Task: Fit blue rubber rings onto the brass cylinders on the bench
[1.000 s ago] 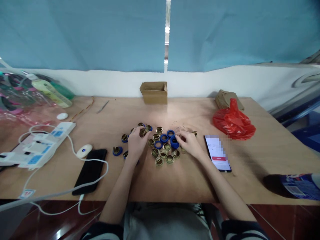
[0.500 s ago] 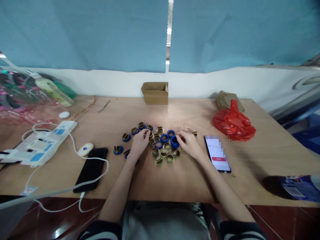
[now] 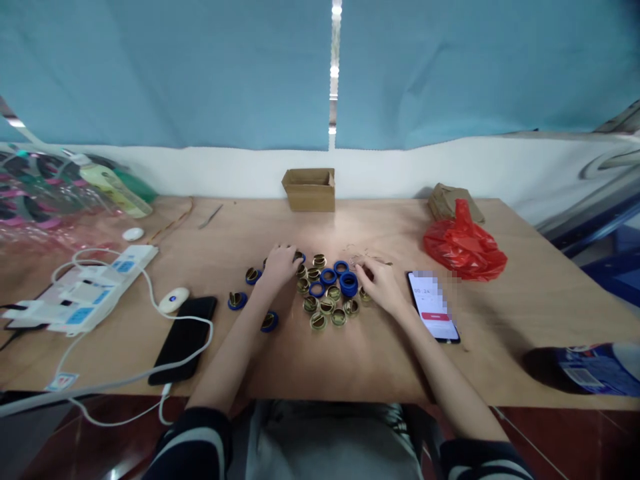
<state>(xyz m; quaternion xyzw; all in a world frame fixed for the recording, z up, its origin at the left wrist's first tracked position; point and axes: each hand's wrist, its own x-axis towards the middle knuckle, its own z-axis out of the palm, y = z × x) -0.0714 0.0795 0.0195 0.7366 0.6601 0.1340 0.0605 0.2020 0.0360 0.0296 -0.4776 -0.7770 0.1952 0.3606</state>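
Note:
Several round brass-coloured caps (image 3: 327, 305) with upright tabs lie mid-table, mixed with blue rings (image 3: 317, 289) and a stacked blue ring pile (image 3: 349, 285). To their left, other brass caps sit in blue rings, such as one blue-rimmed cap (image 3: 269, 321). My left hand (image 3: 281, 265) is palm down over the back-left pieces, fingers curled downward and closed; its fingertips and whatever they hold are hidden. On the right, my right hand (image 3: 379, 285) has bent, closed fingers beside the ring pile, near thin clear rings (image 3: 357, 260). What it grips is unclear.
A cardboard box (image 3: 310, 193) stands at the back. Right are a lit phone (image 3: 433, 307), a red plastic bag (image 3: 466, 247) and a dark bottle (image 3: 583, 369). On the left lie a black phone (image 3: 184, 341), a power strip (image 3: 107, 287) with white cables, and tweezers (image 3: 211, 217).
My left hand has moved slightly left and away from me, uncovering a blue-rimmed cap near its forearm. My right hand has shifted slightly right, away from the blue ring pile.

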